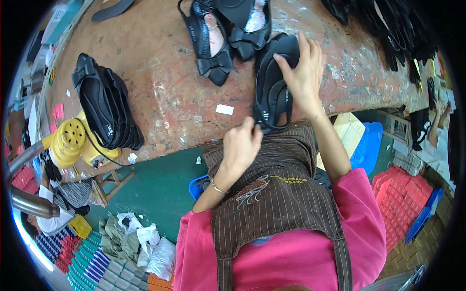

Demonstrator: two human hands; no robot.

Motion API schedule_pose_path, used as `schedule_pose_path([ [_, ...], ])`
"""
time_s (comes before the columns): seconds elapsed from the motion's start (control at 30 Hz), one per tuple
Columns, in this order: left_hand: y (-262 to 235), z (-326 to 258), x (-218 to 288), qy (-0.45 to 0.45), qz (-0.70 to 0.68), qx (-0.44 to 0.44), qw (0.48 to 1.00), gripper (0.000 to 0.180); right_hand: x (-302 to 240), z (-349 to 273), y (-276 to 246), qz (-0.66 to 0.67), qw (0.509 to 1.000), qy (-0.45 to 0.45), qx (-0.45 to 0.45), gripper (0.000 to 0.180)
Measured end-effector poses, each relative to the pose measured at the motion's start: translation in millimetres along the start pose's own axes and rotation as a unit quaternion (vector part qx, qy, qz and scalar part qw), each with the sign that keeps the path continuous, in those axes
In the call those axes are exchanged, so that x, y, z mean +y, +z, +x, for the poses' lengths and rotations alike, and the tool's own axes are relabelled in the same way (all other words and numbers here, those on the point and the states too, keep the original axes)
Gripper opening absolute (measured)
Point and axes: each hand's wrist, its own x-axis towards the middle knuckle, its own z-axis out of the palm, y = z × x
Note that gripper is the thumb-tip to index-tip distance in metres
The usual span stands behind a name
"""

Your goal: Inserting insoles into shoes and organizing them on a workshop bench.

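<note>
A black slingback flat shoe [274, 99] lies at the front edge of the worn table, its heel end toward me. My right hand [306, 72] grips the far end, thumb on the dark insole and fingers along the right side. At the heel end, my left hand [241, 148] is closed, its curled fingertips at the shoe's left edge; what they pinch is partly hidden. Just beyond stand more black flats with bows, one shoe [213, 43] and another [245, 36] beside it. A small white label [224, 109] rests left of the shoe.
A stack of black shoes [104, 102] sits at the table's left, near a yellow device [70, 136] with a cable. More black shoes [388, 29] are piled at the far right. A blue bin [367, 145] is below the edge; red boxes [400, 199] are stacked at right.
</note>
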Motion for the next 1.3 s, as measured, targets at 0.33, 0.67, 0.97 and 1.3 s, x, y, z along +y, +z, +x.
schedule_pose_path([
  [0.33,46.6,-24.1,24.1,0.248,0.114,-0.051,0.961,0.037,15.2,-79.6,-66.5,0.221,0.929,-0.076,-0.287,0.030],
  [0.67,52.3,-17.3,19.2,0.213,0.192,-0.093,0.953,0.065,5.8,-15.3,3.6,0.114,0.913,-0.009,-0.391,0.051],
  [0.97,53.3,-11.0,25.1,0.215,0.167,-0.048,0.961,0.034,-2.6,-49.9,16.6,-0.051,0.966,-0.108,-0.231,0.056],
  [1.3,50.3,-6.6,23.9,0.221,0.175,-0.058,0.958,0.040,-2.3,-30.2,15.6,0.027,0.938,-0.042,-0.344,0.068],
])
